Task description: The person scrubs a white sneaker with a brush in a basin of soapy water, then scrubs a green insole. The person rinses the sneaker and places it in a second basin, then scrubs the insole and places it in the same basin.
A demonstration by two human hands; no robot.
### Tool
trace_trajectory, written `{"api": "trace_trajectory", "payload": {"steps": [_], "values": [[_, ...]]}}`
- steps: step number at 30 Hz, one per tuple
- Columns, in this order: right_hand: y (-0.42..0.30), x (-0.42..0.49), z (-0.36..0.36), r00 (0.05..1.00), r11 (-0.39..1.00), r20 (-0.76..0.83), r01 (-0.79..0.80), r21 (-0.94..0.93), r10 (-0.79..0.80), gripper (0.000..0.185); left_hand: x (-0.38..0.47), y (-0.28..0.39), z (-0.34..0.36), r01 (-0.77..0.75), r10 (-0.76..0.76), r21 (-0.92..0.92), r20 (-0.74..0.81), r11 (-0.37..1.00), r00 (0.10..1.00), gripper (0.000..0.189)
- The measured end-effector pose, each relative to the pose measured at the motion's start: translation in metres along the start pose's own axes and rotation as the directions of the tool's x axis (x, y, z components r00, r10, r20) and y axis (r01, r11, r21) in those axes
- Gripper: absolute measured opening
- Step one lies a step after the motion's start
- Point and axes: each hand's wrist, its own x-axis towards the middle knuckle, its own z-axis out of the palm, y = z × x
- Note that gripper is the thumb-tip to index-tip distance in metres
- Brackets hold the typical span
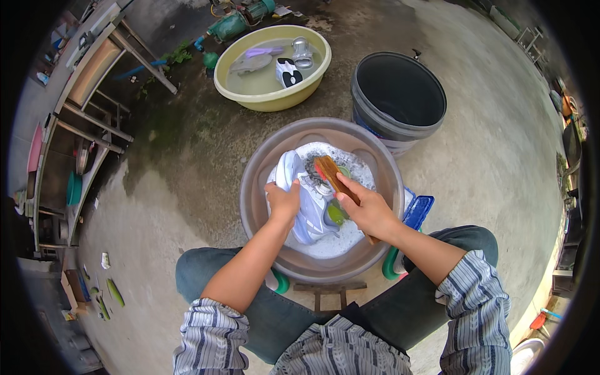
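Note:
My left hand (283, 200) grips a white and pale lavender sports shoe (310, 213) over a round plastic basin (253, 234) of soapy water. The shoe lies tilted, its pale sole towards the left. In my right hand (368, 208) is a wooden scrubbing brush (332, 171) with pink bristles, held just right of the shoe; whether the bristles touch it I cannot tell. White suds (328, 246) float around the shoe. Something bright green (335, 214) shows between the shoe and my right hand.
Behind the basin, a yellow tub (269, 101) holds water and several items of footwear. A dark bucket (398, 126) stands at the back right. A blue plastic brush-like object (418, 211) lies by the basin's right rim. A small wooden stool (330, 289) is between my knees.

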Motion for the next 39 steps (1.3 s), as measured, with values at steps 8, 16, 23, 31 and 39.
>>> {"api": "trace_trajectory", "payload": {"steps": [8, 16, 23, 31, 39], "values": [[0.045, 0.016, 0.020, 0.989, 0.985, 0.066, -0.128, -0.117, 0.136, 0.062, -0.003, -0.009, -0.002, 0.254, -0.264, 0.086, 0.145, 0.963, 0.953, 0.084], [0.076, 0.038, 0.035, 0.996, 0.998, 0.084, -0.022, -0.063, 0.028, 0.064, 0.017, -0.037, 0.013, 0.429, -0.336, -0.099, 0.476, 0.898, 0.813, 0.075], [0.072, 0.052, 0.034, 0.989, 0.965, 0.136, -0.095, 0.243, 0.063, 0.065, 0.016, -0.022, 0.005, 0.560, -0.131, -0.385, 0.728, 0.734, 0.673, 0.046], [0.061, 0.055, 0.025, 0.996, 0.989, 0.048, 0.070, 0.128, -0.076, 0.079, -0.003, 0.037, -0.028, 0.435, -0.155, -0.430, 0.547, 0.792, 0.823, 0.043], [0.044, 0.052, 0.030, 0.987, 0.958, 0.059, 0.129, 0.256, -0.149, 0.075, -0.042, 0.068, -0.060, 0.082, 0.009, -0.463, 0.191, 0.883, 0.982, 0.038]]}}
